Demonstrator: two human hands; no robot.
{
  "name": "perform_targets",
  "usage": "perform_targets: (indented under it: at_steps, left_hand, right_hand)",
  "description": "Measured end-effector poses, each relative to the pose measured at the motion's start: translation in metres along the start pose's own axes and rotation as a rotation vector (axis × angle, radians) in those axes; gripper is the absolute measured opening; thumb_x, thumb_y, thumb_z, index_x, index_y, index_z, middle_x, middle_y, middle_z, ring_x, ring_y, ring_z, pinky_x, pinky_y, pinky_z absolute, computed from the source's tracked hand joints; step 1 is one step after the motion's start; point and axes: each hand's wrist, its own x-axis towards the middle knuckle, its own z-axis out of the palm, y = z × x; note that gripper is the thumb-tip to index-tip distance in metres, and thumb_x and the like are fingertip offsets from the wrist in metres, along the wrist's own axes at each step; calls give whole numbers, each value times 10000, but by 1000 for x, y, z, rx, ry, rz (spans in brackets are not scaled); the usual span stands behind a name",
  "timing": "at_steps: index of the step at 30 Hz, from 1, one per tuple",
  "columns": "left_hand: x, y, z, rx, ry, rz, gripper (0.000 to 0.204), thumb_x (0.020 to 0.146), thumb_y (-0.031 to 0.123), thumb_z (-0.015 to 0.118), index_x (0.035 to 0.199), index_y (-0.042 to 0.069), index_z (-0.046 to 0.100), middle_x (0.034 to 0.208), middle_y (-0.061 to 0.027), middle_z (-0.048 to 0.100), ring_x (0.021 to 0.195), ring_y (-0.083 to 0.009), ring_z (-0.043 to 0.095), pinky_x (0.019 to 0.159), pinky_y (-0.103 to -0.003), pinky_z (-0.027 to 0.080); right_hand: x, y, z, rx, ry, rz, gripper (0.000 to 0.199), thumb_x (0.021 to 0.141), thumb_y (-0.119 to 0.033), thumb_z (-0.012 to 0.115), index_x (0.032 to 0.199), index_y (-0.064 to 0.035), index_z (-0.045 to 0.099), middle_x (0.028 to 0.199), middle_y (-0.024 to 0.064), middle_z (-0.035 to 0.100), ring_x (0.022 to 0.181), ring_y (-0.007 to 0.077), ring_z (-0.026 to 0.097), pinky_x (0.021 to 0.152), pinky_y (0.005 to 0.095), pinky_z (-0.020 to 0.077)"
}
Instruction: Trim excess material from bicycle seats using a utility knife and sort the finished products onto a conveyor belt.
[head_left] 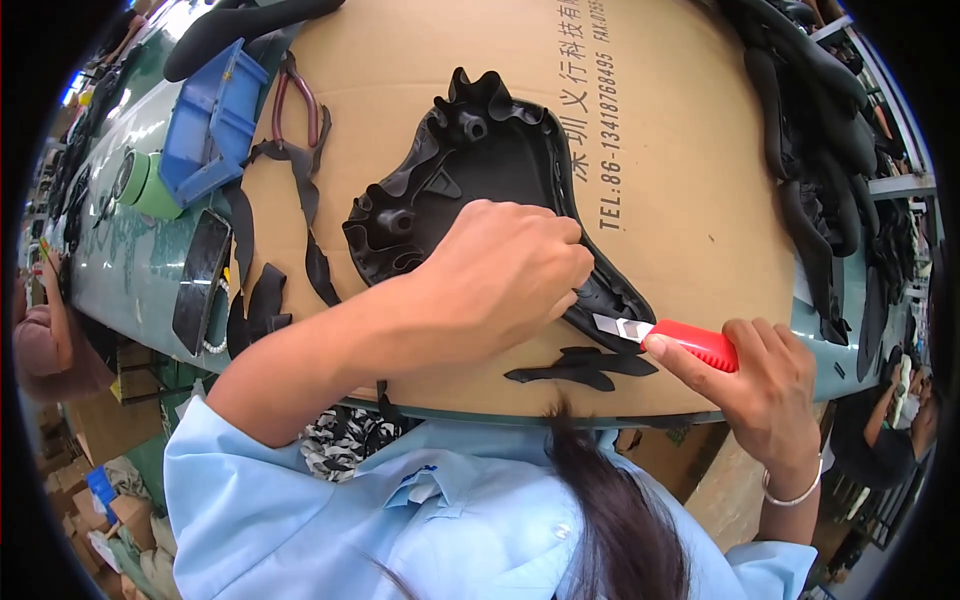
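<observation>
Pressing down on the black moulded seat [480, 170], our left hand [510, 270] lies knuckles-up across its narrow end, fingers curled over the near edge and pinning it to the cardboard sheet [690, 150] that covers the surface. Our right hand [770, 385] is clenched around the red handle of a utility knife [680, 340], thumb on top, with the blade tip meeting the seat's rim just beside the left fingertips. The seat looks stiff in the shell but has a thin, floppy, ruffled rim, so it seems light and best held flat on the shell. Black trimmings [585, 365] lie just below the blade; pliers [298, 100] and a blue bin [210, 125] sit well beyond the left fingers.
</observation>
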Motion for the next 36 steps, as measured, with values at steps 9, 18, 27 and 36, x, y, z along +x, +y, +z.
perform_targets:
  at_steps: [9, 18, 27, 36]
  left_hand:
    - [11, -6, -1, -502, -113, -246, 124, 802, 126, 627, 825, 11, 589, 696, -81, 565, 632, -214, 551, 581, -319, 424]
    - [45, -23, -3, -738, 9, -329, 127, 756, 111, 696, 798, -7, 682, 766, -24, 559, 711, -91, 529, 639, -234, 408]
    - [39, -31, -3, -1422, 196, -429, 181, 807, 199, 706, 858, 31, 663, 803, 24, 603, 770, -47, 521, 702, -195, 377]
    - [33, -84, -39, -108, 596, -150, 399, 892, 296, 614, 1212, 66, 553, 1013, -110, 604, 947, -195, 579, 831, -290, 453]
  right_hand:
    - [-5, 47, 20, -3, 66, -22, 475, 847, -101, 524, 1263, -323, 585, 709, 25, 458, 619, 154, 478, 562, 305, 375]
    - [15, -27, 33, 2057, -7, 732, 506, 967, -178, 448, 1436, -57, 302, 913, 69, 575, 602, 93, 539, 504, 235, 485]
    - [37, -54, 6, 1927, -192, 698, 559, 939, -151, 438, 1443, -11, 240, 1000, 121, 588, 599, 108, 574, 469, 224, 485]
    - [35, -82, 42, 2061, 176, 704, 369, 954, -183, 497, 1261, -3, 399, 855, 71, 591, 708, 129, 610, 622, 259, 519]
